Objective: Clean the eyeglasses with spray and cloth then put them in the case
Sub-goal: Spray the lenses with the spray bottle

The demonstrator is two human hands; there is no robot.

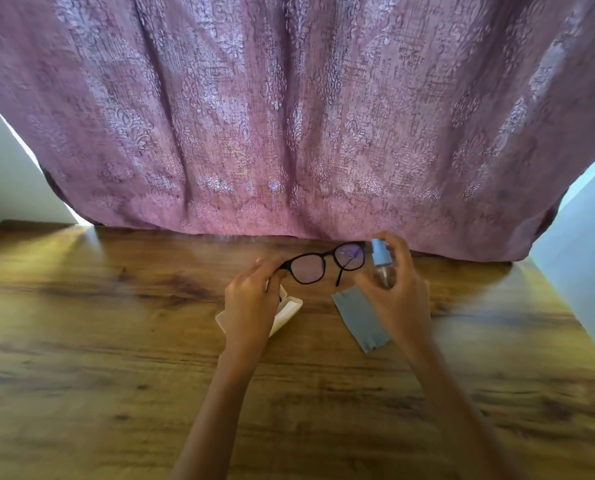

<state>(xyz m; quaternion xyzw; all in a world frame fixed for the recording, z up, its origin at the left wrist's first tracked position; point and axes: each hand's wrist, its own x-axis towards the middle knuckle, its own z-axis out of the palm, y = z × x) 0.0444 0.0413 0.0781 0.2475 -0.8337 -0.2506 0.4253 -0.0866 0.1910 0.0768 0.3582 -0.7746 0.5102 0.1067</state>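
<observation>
My left hand (251, 303) pinches the left end of black-framed eyeglasses (324, 263) and holds them above the wooden table (116, 341). My right hand (398, 292) grips a small clear spray bottle (382, 263) with a light blue top, its forefinger on the top, right beside the right lens. A blue-grey cloth (360, 315) lies flat on the table under my right hand. A white glasses case (287, 311) lies on the table, partly hidden by my left hand.
A mauve patterned curtain (289, 116) hangs along the table's far edge, just behind the glasses. Pale walls (8, 174) show at both sides. Bare wood stretches to the left and toward me.
</observation>
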